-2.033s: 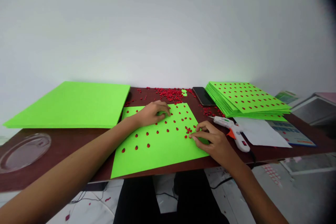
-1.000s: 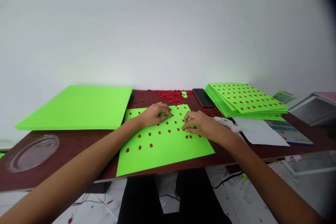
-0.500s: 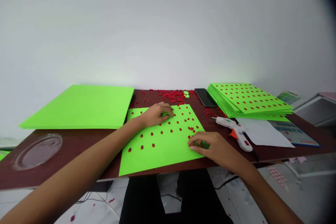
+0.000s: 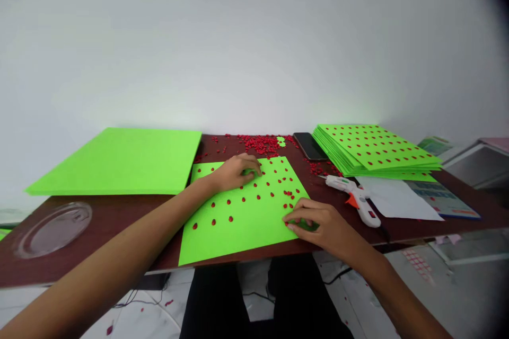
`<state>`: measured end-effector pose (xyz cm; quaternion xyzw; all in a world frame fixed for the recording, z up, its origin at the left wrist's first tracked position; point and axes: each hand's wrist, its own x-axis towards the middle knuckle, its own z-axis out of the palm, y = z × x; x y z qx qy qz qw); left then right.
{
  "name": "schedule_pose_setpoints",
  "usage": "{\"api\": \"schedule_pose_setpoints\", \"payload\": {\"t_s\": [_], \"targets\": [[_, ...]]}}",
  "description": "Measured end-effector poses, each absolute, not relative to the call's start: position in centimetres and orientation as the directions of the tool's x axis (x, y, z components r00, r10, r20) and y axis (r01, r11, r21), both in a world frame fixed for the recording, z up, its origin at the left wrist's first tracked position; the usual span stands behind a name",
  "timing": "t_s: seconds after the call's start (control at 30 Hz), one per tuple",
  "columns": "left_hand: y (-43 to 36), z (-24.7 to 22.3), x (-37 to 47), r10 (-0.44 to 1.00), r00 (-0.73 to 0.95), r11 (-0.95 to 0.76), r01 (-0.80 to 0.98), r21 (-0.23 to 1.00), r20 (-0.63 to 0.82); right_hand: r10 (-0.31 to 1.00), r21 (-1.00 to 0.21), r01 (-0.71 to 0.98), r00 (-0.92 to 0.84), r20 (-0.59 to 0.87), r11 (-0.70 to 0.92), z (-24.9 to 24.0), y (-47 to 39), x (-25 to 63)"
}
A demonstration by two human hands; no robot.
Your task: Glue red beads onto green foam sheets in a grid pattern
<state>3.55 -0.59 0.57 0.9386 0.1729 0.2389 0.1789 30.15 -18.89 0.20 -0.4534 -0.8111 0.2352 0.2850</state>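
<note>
A: Pls, where is the small red teardrop-shaped bead [image 4: 287, 224] relative to the fingers?
B: It is btwn thumb and index tips of the right hand [image 4: 324, 222], nearly closed in a pinch, low over the right part of the bright green rectangular sheet [image 4: 238, 238].

A: And the left hand [image 4: 235, 172]?
B: It lies on the sheet's far part, fingers half curled, w/ a small gap to the thumb. If it has hold of smth, I cannot tell.

A: Which loose pieces are near the pinch?
B: The small cluster of red beads [image 4: 288, 193], approx. at 12 o'clock from the bead.

A: And edges, room?
B: From the bead, bare green surface is open twd 9 o'clock. The sheet's near edge is close at 6, and the dark red-brown table [image 4: 159, 207] ends just beyond.

A: Around the sheet, pls?
B: From its centre: white glue gun w/ orange trigger [image 4: 355, 198] at 3 o'clock, black phone [image 4: 310, 146] at 1, stack of red-dotted green sheets [image 4: 374, 148] at 2, thick plain green stack [image 4: 123, 161] at 10, clear round plastic dish [image 4: 55, 229] at 9.
</note>
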Motion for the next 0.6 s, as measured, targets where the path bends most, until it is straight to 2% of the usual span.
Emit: {"api": "schedule_pose_setpoints", "payload": {"t_s": [0.13, 0.3, 0.6], "targets": [[-0.5, 0.5, 3.5, 0.406, 0.826, -0.878, 0.235, 0.417, 0.390, 0.845, -0.593, 0.605, -0.420, 0.330, 0.532, 0.1, -18.8, 29.4], [-0.4, 0.4, 3.5, 0.403, 0.830, -0.880, 0.235, 0.413, 0.386, 0.829, -0.560, 0.623, -0.308, 0.466, 0.546, -0.2, -18.0, 28.4], [-0.4, 0.3, 3.6, 0.383, 0.838, -0.887, 0.216, 0.407, 0.390, 0.801, -0.494, 0.647, -0.346, 0.489, 0.581, -1.1, -16.9, 27.9]]}}
